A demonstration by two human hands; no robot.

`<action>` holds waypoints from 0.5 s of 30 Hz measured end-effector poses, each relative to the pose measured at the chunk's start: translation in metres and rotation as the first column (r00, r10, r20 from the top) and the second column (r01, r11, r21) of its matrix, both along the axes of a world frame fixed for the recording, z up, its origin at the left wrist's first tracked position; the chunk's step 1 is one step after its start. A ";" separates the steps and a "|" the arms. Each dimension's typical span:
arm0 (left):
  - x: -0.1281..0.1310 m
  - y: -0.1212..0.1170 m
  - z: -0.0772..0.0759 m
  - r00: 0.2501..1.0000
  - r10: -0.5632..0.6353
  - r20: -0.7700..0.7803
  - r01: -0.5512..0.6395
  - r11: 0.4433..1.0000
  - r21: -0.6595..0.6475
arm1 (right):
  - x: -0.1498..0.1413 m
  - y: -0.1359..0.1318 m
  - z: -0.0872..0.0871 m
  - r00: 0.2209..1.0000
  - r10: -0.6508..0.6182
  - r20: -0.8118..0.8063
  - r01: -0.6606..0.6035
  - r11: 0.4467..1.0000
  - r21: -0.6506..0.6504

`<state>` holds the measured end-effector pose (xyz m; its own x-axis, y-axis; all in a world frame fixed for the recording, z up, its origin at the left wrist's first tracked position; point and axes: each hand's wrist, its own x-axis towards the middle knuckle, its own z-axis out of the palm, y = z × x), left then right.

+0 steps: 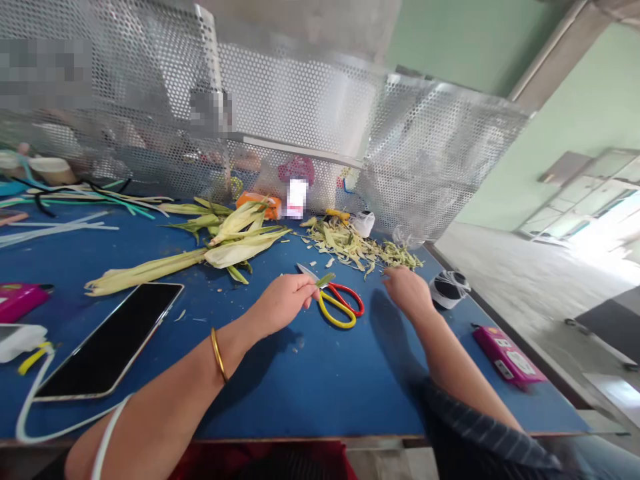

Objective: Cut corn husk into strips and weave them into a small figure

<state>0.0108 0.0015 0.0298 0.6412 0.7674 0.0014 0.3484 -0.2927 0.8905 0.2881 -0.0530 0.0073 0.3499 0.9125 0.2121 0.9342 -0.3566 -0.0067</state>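
My left hand (284,301) hovers over the blue table (310,380), fingers pinched on a small green leaf piece (325,280) right beside the scissors (336,300) with red and yellow handles. My right hand (407,290) reaches toward the pile of cut leaf scraps (357,245); its fingers are curled and mostly hidden from me. Long pale green leaves (220,247) lie in a bundle to the left of the scraps. A gold bangle sits on my left wrist.
A phone (110,340) lies face up at front left, with a white cable (35,400) and a pink case (20,300) beside it. A thread spool (449,289) and a pink box (506,357) sit at the right edge. A perforated metal screen (310,113) walls the back.
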 end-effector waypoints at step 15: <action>0.008 -0.004 -0.004 0.979 0.066 0.192 0.025 0.900 -0.436 | 0.069 -0.025 -0.041 0.973 -0.137 0.188 0.149 0.988 -0.049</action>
